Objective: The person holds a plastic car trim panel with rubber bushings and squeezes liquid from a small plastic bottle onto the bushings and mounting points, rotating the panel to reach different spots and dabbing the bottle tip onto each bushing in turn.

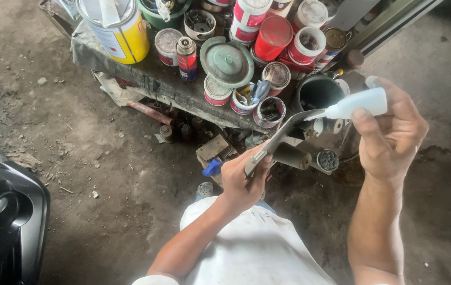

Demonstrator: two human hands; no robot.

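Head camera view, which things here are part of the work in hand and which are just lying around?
In hand:
left hand gripping a thin grey strip
right hand pointing a small white squeeze bottle at its tip

Lying about:
tins on the low bench
yellow can
spray can
green lid

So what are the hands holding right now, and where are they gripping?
The left hand grips a dark flat strip by its lower end. The right hand holds a small white squeeze bottle around its body, nozzle at the strip's upper end.
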